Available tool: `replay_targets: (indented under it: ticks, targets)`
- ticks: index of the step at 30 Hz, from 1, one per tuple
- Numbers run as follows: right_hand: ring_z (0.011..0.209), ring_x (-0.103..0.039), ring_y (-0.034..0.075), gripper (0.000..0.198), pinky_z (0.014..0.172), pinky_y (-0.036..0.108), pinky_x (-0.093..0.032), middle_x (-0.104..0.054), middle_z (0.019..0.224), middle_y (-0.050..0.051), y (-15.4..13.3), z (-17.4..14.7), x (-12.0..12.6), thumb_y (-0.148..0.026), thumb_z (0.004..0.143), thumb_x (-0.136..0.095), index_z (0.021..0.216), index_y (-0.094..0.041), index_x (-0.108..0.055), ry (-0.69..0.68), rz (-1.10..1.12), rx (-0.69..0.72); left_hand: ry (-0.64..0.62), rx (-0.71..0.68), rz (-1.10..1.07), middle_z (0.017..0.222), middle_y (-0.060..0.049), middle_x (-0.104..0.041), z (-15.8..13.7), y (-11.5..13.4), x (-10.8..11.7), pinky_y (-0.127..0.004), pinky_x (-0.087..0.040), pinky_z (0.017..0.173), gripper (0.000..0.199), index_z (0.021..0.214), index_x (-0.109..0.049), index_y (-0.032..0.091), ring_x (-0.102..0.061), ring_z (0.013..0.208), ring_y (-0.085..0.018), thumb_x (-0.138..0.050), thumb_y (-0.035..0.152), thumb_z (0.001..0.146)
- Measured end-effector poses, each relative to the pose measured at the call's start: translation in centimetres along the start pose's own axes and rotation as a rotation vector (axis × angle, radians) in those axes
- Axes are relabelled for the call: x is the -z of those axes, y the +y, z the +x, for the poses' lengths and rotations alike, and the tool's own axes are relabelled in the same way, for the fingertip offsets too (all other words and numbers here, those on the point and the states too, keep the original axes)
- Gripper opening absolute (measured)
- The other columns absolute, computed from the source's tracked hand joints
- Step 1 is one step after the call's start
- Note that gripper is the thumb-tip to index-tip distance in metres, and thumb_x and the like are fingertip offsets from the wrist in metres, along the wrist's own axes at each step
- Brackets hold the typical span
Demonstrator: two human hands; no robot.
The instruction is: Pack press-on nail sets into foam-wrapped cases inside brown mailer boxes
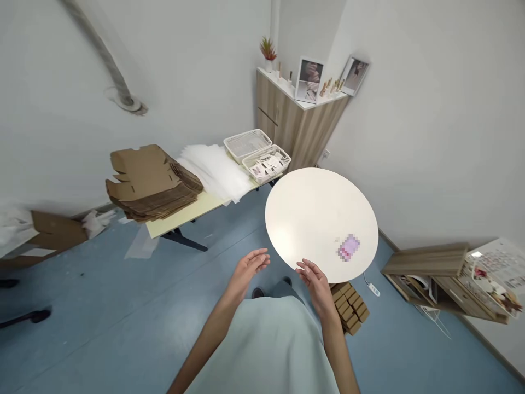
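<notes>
My left hand [251, 266] is held in the air just off the near left edge of a round white table [315, 202]. Its fingers are stretched out and nothing is in it. My right hand [315, 276] hovers by the table's near edge, empty too, with the fingers extended and slightly bent. The palms face each other with a gap between them. On the right part of the tabletop lies a pixelated pinkish-purple object [348, 248]; its kind cannot be made out.
Left, a long pale-yellow table [166, 223] bears flattened cardboard boxes [150, 178], white sheets [215, 169] and two white baskets [266, 164]. A wooden cabinet [287, 120] stands behind. Small brown boxes [350, 309] are stacked beneath the round table. A low shelf [430, 262] stands right.
</notes>
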State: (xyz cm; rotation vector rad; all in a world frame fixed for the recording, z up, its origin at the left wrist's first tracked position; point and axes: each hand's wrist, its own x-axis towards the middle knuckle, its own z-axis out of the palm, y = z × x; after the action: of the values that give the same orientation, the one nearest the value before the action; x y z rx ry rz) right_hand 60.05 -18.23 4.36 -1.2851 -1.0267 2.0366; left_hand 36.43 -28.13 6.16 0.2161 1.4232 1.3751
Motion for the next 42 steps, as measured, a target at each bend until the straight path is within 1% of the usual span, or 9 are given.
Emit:
replay_targets:
  ticks: [3, 8, 13, 18, 22, 27, 32, 36, 42]
  targets:
    - [0.121, -0.073, 0.031, 0.053, 0.113, 0.049, -0.051, -0.077, 0.138, 0.011, -1.3, 1.8, -4.0, -0.062, 0.084, -0.089, 0.125, -0.028, -0.08, -0.052, -0.042, 0.002, 0.041, 0.011, -0.074, 0.118, -0.012, -0.081, 1.5, 1.2, 1.6, -0.045, -0.055, 0.112, 0.063, 0.118, -0.079, 0.021, -0.075, 0.114, -0.028, -0.093, 0.062, 0.073]
    - [0.121, -0.073, 0.032, 0.057, 0.116, 0.052, -0.049, -0.077, 0.138, 0.012, -2.7, 6.5, -8.8, -0.065, 0.083, -0.089, 0.125, -0.028, -0.08, -0.113, -0.079, -0.009, 0.049, -0.01, -0.094, 0.117, -0.013, -0.08, 4.8, 4.3, 3.6, -0.045, -0.056, 0.11, 0.068, 0.12, -0.079, 0.021, -0.075, 0.112, -0.028, -0.093, 0.065, 0.071]
    - [0.118, -0.074, 0.03, 0.057, 0.114, 0.049, -0.05, -0.078, 0.135, 0.012, -4.6, 13.2, -13.7, -0.065, 0.083, -0.089, 0.124, -0.027, -0.08, -0.163, -0.066, 0.003, 0.083, -0.088, -0.005, 0.121, -0.013, -0.079, 9.0, 10.3, 7.1, -0.045, -0.056, 0.11, 0.064, 0.121, -0.078, 0.022, -0.075, 0.115, -0.029, -0.088, 0.067, 0.077]
    - [0.116, -0.073, 0.029, 0.056, 0.108, 0.045, -0.053, -0.078, 0.134, 0.012, -7.8, 19.4, -18.8, -0.064, 0.083, -0.089, 0.123, -0.026, -0.079, -0.167, -0.025, 0.036, 0.13, -0.143, 0.148, 0.126, -0.014, -0.079, 15.1, 16.7, 10.2, -0.045, -0.056, 0.111, 0.066, 0.127, -0.075, 0.021, -0.074, 0.119, -0.03, -0.083, 0.067, 0.08]
    - [0.114, -0.074, 0.03, 0.054, 0.107, 0.045, -0.054, -0.079, 0.13, 0.011, -10.0, 22.4, -21.7, -0.063, 0.082, -0.091, 0.12, -0.027, -0.08, -0.141, -0.013, 0.064, 0.141, -0.131, 0.21, 0.131, -0.015, -0.077, 20.0, 19.7, 11.3, -0.045, -0.056, 0.112, 0.07, 0.129, -0.073, 0.021, -0.074, 0.122, -0.031, -0.083, 0.069, 0.079]
    - [0.111, -0.075, 0.031, 0.054, 0.105, 0.047, -0.055, -0.08, 0.128, 0.011, -11.2, 23.9, -23.3, -0.064, 0.081, -0.091, 0.12, -0.027, -0.08, -0.081, -0.004, 0.066, 0.081, -0.062, 0.242, 0.134, -0.015, -0.076, 26.7, 21.2, 11.9, -0.045, -0.056, 0.11, 0.072, 0.128, -0.073, 0.021, -0.073, 0.123, -0.031, -0.087, 0.065, 0.074]
    - [0.112, -0.076, 0.031, 0.056, 0.106, 0.048, -0.054, -0.08, 0.128, 0.012, -11.3, 24.1, -23.4, -0.065, 0.082, -0.09, 0.122, -0.027, -0.08, 0.078, 0.003, 0.06, 0.0, -0.072, 0.403, 0.129, -0.015, -0.077, 35.8, 22.0, 12.1, -0.044, -0.056, 0.108, 0.063, 0.123, -0.072, 0.02, -0.072, 0.124, -0.032, -0.087, 0.055, 0.073]
    - [0.117, -0.075, 0.032, 0.055, 0.108, 0.049, -0.053, -0.079, 0.131, 0.012, -11.4, 23.8, -24.0, -0.065, 0.083, -0.089, 0.123, -0.028, -0.08, 0.267, 0.019, 0.083, -0.077, -0.143, 0.658, 0.13, -0.015, -0.075, 43.4, 22.1, 11.3, -0.044, -0.056, 0.107, 0.045, 0.122, -0.068, 0.019, -0.074, 0.117, -0.03, -0.079, 0.036, 0.081]
    - [0.122, -0.073, 0.034, 0.055, 0.112, 0.052, -0.053, -0.077, 0.137, 0.012, -10.8, 23.6, -27.1, -0.065, 0.085, -0.087, 0.126, -0.029, -0.079, 0.499, 0.061, 0.074, -0.188, -0.315, 1.259, 0.141, -0.02, -0.063, 52.2, 21.5, 9.4, -0.043, -0.052, 0.11, 0.044, 0.132, -0.063, 0.015, -0.067, 0.126, -0.033, -0.069, 0.019, 0.088]
